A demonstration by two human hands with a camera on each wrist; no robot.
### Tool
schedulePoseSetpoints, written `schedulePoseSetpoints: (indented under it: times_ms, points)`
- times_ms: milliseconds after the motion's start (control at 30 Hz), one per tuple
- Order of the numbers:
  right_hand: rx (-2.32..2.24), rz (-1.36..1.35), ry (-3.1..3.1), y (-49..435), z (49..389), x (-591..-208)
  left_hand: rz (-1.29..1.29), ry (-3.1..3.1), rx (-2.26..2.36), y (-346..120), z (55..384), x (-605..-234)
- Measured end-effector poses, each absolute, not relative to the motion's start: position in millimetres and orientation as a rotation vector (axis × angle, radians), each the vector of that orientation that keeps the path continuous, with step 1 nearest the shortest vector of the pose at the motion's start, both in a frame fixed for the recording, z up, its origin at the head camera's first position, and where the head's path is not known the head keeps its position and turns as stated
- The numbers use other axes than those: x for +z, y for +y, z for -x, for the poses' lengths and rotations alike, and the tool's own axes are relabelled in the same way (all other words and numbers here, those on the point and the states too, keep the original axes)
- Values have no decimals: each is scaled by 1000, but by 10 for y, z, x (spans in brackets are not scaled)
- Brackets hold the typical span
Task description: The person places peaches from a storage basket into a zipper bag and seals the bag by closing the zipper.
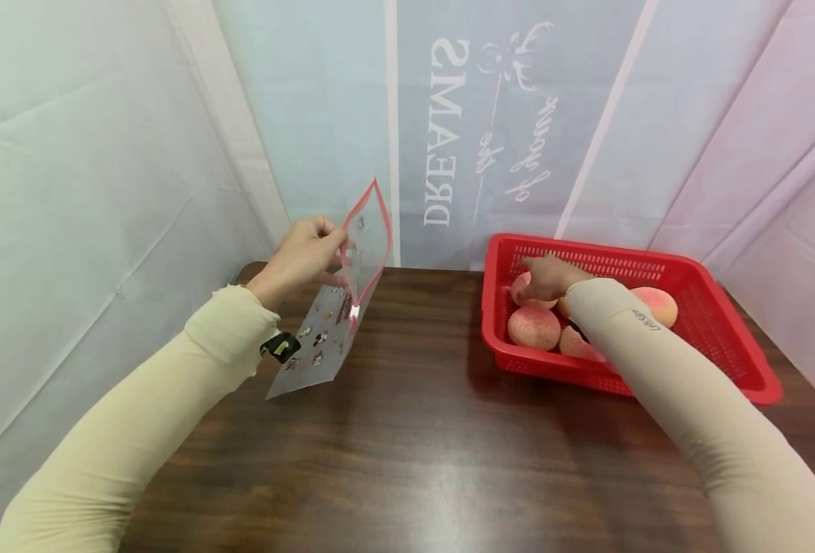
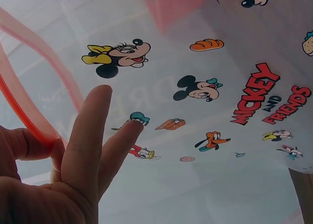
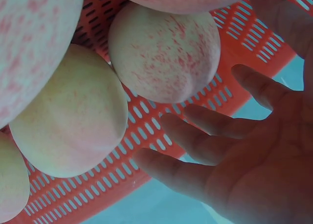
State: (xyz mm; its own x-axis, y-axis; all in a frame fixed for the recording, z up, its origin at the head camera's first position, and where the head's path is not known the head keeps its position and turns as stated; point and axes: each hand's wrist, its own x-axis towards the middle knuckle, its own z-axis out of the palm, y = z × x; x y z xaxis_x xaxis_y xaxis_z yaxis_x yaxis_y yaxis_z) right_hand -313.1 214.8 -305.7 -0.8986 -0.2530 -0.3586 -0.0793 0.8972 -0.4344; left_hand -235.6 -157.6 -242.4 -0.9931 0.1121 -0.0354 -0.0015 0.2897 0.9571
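My left hand (image 1: 302,257) pinches the red rim of a clear plastic zip bag (image 1: 319,326) printed with cartoon characters. The bag's mouth gapes, and its body slants down toward the table. In the left wrist view, thumb and index finger meet at the red strip while two other fingers (image 2: 88,141) extend across the film. Over the left end of a red basket (image 1: 587,246) is my right hand (image 1: 548,278), beside a peach (image 1: 521,290). The right wrist view shows its fingers (image 3: 195,141) spread near a speckled peach (image 3: 164,53), gripping nothing.
Several more peaches lie in the basket, one at the front left (image 1: 534,328) and another farther right (image 1: 658,306). The dark wooden table (image 1: 407,430) ends at a pale curtain (image 1: 338,115) with white lettering. Fabric also hangs at both sides.
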Motion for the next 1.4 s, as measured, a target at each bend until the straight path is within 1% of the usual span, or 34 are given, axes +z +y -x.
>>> schedulePoseSetpoints:
  times_ms: [67, 300, 367, 500, 633, 900, 1067, 1267, 1400]
  points:
    - [-609, 191, 2628, 2143, 3125, -3075, -113, 2438, 1821, -1571, 2345, -2430]
    - [-562, 212, 2654, 2150, 3149, -3147, -119, 2423, 1816, -1565, 2327, -2443]
    - [-599, 175, 2631, 2167, 3161, -3162, -111, 2415, 1823, -1564, 2330, -2436]
    - [-583, 232, 2651, 2199, 3193, -3193, -113, 2407, 1833, -1568, 2336, -2425]
    - [-658, 226, 2610, 2215, 3216, -3203, -118, 2399, 1839, -1582, 2343, -2427]
    - [-752, 96, 2574, 2222, 3178, -3158, -87, 2360, 1852, -1604, 2364, -2458]
    - [-651, 175, 2633, 2229, 3153, -3149, -49, 2338, 1853, -1613, 2373, -2473]
    - [-751, 151, 2627, 2239, 3124, -3096, -33, 2328, 1852, -1617, 2373, -2477]
    - [-625, 243, 2738, 2251, 3133, -3013, -44, 2318, 1860, -1618, 2375, -2484]
